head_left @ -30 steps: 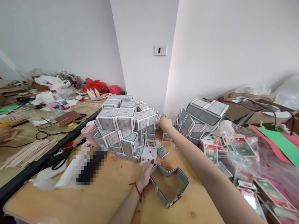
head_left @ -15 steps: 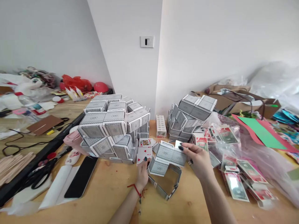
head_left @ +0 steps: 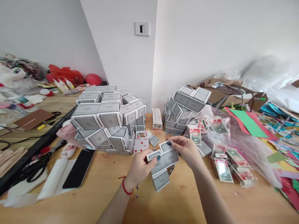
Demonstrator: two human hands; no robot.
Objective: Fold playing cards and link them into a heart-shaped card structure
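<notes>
Folded playing-card piece (head_left: 164,161), with patterned grey backs and white edges, is held up in front of the person, above the near middle of the wooden tabletop (head_left: 93,202). Both hands grip it. The left hand (head_left: 141,165) pinches its upper left part, the dark-nailed thumb lying across a card; a red cord bracelet (head_left: 127,188) circles that wrist. The right hand (head_left: 187,151) grips the upper right corner narrowly between thumb and fingers. A lower section of grey-backed card hangs below the left thumb, and a dark sliver at the right edge is too hidden to tell.

Beyond the left hand stands a large stacked card structure (head_left: 100,119), with a smaller card structure (head_left: 183,107) across from it on the right. Between the two is a narrow white stack (head_left: 157,119). Face-up playing cards (head_left: 141,145) lie just beside the large structure, and a loose grey-backed card (head_left: 154,140) lies next to them.

On the left, a black phone (head_left: 78,169) rests beside white paper (head_left: 54,179), near black-handled scissors (head_left: 37,169). On the right, red-and-green card boxes (head_left: 223,170) lie scattered near clear plastic wrapping (head_left: 259,158).
</notes>
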